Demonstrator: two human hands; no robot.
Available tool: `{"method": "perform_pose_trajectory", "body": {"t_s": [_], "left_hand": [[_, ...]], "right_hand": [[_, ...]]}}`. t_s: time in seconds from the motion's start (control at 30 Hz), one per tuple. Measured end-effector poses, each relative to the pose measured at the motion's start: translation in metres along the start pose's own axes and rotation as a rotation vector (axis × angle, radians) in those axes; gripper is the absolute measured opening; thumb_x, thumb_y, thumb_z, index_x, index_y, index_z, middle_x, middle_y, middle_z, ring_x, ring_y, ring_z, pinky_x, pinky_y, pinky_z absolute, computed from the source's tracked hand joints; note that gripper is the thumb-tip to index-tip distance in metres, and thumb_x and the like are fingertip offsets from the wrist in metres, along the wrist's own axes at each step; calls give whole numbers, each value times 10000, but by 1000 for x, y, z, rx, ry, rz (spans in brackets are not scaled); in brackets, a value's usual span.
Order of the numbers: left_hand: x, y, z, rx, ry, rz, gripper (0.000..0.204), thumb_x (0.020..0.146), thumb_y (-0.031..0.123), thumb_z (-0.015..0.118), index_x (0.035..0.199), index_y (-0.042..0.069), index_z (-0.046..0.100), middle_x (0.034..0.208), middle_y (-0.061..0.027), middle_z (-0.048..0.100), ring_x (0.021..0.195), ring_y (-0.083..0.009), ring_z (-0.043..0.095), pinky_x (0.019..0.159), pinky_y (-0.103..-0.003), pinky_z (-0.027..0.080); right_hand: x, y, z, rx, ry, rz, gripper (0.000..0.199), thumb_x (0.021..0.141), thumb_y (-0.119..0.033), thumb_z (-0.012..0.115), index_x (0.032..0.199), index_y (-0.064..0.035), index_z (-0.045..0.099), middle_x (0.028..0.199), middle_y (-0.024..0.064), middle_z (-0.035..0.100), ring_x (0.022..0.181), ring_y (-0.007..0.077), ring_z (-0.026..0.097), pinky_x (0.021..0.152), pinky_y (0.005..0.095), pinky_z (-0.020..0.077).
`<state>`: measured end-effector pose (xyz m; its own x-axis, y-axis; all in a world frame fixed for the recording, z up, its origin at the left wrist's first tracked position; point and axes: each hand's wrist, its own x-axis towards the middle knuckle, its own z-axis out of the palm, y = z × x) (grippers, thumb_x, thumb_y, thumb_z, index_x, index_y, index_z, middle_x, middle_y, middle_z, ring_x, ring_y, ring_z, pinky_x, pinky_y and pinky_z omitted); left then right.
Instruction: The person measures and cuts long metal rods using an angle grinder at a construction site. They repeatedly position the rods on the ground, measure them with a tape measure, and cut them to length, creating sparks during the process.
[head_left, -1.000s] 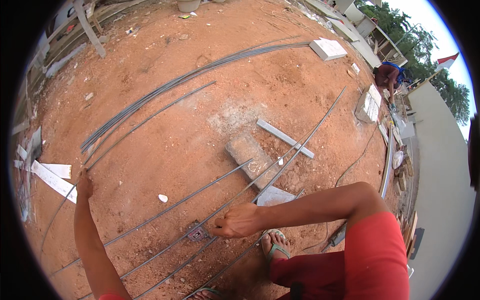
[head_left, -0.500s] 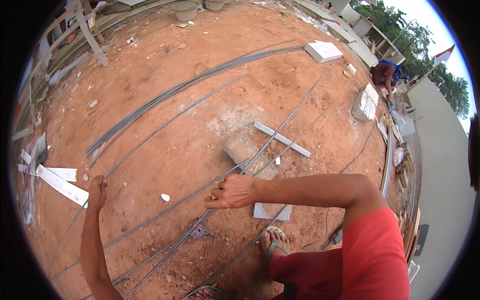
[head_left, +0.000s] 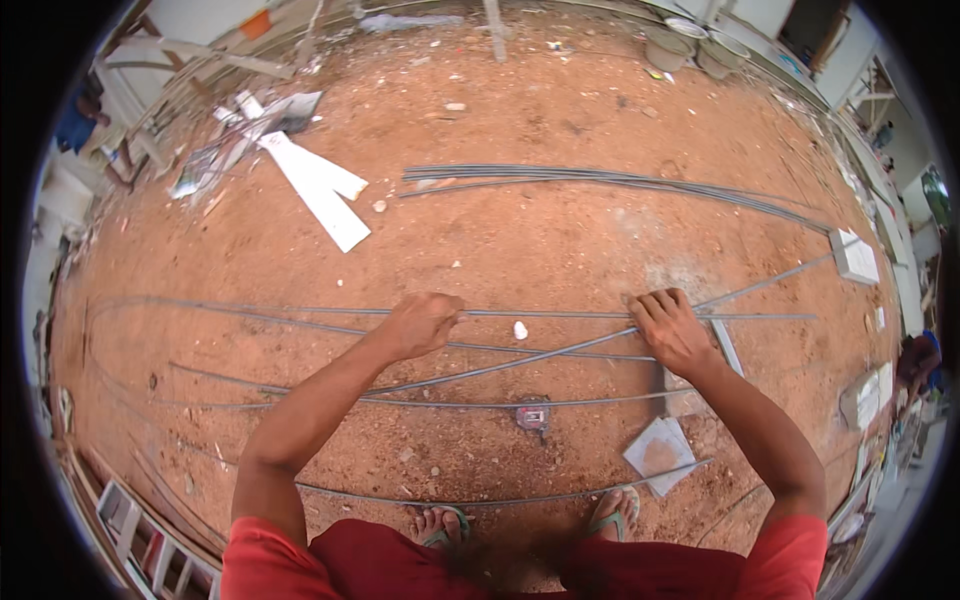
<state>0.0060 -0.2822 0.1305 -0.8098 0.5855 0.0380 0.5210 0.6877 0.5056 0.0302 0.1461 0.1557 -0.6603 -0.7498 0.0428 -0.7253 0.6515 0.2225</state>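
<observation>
Several long, thin steel rods lie across the dirt in front of me, some crossing one another. My left hand (head_left: pixel 425 325) is closed around one long steel rod (head_left: pixel 545 314), left of a small white stone (head_left: pixel 520 330). Further right along this rod, my right hand (head_left: pixel 672 325) curls its fingers down over it, where a slanting rod (head_left: pixel 500 371) also passes. The hand hides which rods its fingertips touch. Nearer to me, a small grey and red case (head_left: pixel 533 413), perhaps a tape measure, lies beside another rod. A curved rod (head_left: pixel 440 501) runs just ahead of my feet.
A bundle of rods (head_left: pixel 560 175) lies farther off, its right end by a white block (head_left: pixel 854 256). White boards (head_left: pixel 320 195) lie at far left. Square tiles (head_left: pixel 660 455) rest near my right foot. Buckets (head_left: pixel 690 48) stand at the back. Another person (head_left: pixel 915 365) crouches at far right.
My view has turned left, bringing the bundle and boards ahead of me. My right hand has shifted right along the rods; my left hand still grips a rod.
</observation>
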Motion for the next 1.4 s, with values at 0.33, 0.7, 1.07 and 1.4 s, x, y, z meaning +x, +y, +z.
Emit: {"method": "perform_pose_trajectory", "body": {"t_s": [0.33, 0.7, 1.07, 1.4], "left_hand": [[-72, 36, -5, 105, -169, 88, 1239, 636, 645, 880, 1586, 135, 268, 1458, -340, 438, 1367, -487, 443, 1154, -624, 333], [-136, 29, -54, 358, -237, -205, 1331, 607, 395, 933, 1640, 137, 135, 1469, -321, 439, 1386, -480, 433, 1201, -647, 273], [-45, 21, -9, 279, -146, -112, 228, 834, 158, 771, 890, -1, 618, 853, -226, 682, 836, -436, 684, 730, -507, 540], [76, 131, 22, 115, -227, -5, 196, 863, 136, 724, 797, -33, 647, 773, -294, 655, 766, -478, 674, 700, -523, 534]], "right_hand": [[-42, 14, -13, 142, -80, 70, 212, 860, -153, 705, 845, -32, 531, 714, 160, 561, 642, 371, 625, 580, 454, 501], [-65, 31, -56, 175, -23, 154, 597, 742, -545, 818, 707, -45, 493, 579, 145, 489, 511, 375, 530, 512, 458, 405], [-77, 99, -44, 85, -241, 358, 574, 882, -604, 687, 744, -47, 654, 655, 195, 654, 688, 420, 675, 633, 509, 522], [-162, 146, -55, -118, -304, 613, 813, 645, -379, 924, 1327, -160, 538, 1316, 81, 614, 1255, 276, 564, 1055, 583, 406]]}}
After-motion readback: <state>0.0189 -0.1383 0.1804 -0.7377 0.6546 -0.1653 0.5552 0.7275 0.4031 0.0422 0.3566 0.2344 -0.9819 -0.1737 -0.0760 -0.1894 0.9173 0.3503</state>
